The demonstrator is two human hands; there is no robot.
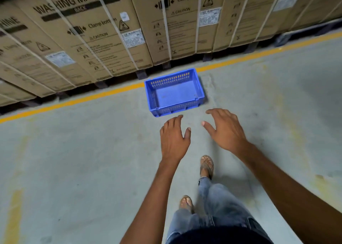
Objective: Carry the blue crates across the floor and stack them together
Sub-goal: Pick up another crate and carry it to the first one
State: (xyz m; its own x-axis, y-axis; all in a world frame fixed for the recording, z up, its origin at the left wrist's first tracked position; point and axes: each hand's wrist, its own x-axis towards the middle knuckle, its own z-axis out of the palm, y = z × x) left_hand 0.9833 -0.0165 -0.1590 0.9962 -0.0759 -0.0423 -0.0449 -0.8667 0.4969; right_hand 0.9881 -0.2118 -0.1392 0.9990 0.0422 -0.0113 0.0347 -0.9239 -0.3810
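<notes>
While both arms are stretching forward and down, a person is reaching for a single blue crate (174,92) that is sitting empty on the grey concrete floor (74,160). Neither hand is holding anything. The left hand (174,138) is hanging palm down with its grip apart, fingers loosely spread, just short of the crate's near wall. The right hand (224,130) is likewise spread wide with thumb splayed, beside the crate's near right corner and not touching it. The crate is lying just ahead of both hands, its far edge crossing a yellow floor line (74,101), with a row of strapped cardboard boxes (103,32) on pallets beyond it.

To lift well, the hands are probably needing to part further, one going to each short end of the crate, fingers hooking under the rim so the load is staying level and close to the body.

Counted: one blue crate is showing, so whichever crate it is meant to stack with is lying out of view; two hands; two sandalled feet (207,167) below the hands; at least five cardboard boxes.
</notes>
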